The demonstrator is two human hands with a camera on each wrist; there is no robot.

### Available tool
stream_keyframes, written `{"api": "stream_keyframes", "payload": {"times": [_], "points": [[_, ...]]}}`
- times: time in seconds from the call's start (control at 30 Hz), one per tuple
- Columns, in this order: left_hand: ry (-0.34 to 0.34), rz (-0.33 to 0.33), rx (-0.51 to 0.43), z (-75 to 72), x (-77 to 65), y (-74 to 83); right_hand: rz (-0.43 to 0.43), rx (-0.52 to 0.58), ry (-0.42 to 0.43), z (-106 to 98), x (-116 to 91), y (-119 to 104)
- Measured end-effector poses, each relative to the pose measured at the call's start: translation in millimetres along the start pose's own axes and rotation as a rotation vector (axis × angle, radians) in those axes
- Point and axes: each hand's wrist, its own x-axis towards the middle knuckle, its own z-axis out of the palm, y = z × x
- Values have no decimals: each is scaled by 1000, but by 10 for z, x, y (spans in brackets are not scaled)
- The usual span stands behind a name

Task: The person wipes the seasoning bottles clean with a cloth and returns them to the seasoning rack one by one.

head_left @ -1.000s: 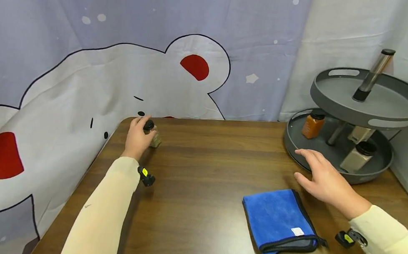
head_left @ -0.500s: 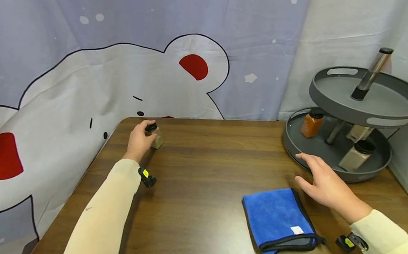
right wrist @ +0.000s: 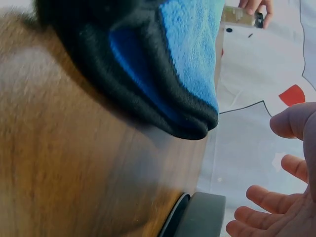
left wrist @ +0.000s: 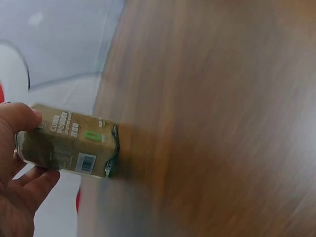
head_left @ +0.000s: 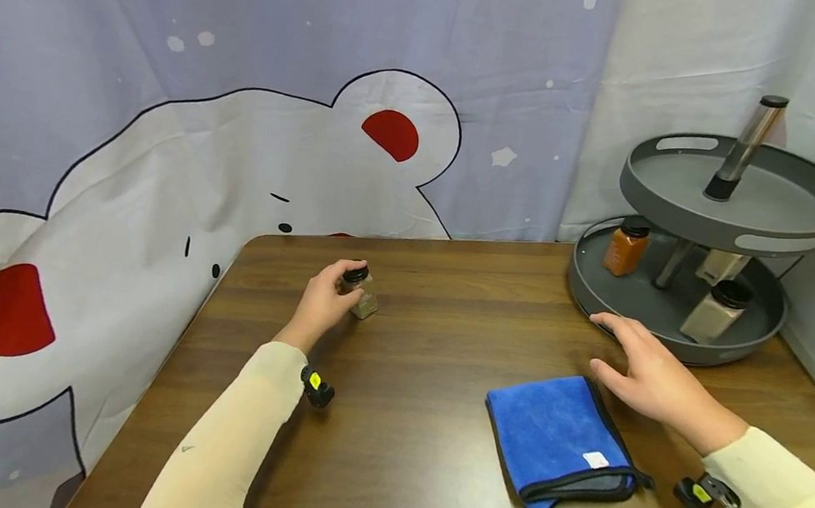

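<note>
My left hand (head_left: 324,301) grips a spice jar (head_left: 366,300) with a black lid over the left part of the table. In the left wrist view the jar (left wrist: 74,140) shows a brownish powder and a label reading cumin powder, pinched between thumb and fingers. My right hand (head_left: 653,378) hovers with relaxed fingers and holds nothing, between the folded blue cloth (head_left: 552,438) and the grey two-tier tray (head_left: 669,342). The right wrist view shows that hand's fingers (right wrist: 269,200) spread, with the cloth (right wrist: 190,49) beside them.
On the lower tier stand an orange spice jar (head_left: 625,249), a pale jar (head_left: 714,314) with a black lid, and another pale jar (head_left: 721,266) partly hidden by the upper tier (head_left: 783,205). A printed curtain (head_left: 237,159) hangs behind the wooden table (head_left: 402,371).
My left hand has carried the spice jar from the table's far left corner rightward and slightly nearer. The right hand has barely moved; the cloth and tray stay in place.
</note>
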Motion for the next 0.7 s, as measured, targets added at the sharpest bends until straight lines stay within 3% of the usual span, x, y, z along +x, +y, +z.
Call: {"api": "stream_keyframes", "payload": {"times": [0.43,0.7], "points": [[-190,265,-128,513,-389,647,-80,23,-8,75,-28,-100],[-217,310,-147,651,-563,786,-274,-28,-83,144,-106,-269]]}}
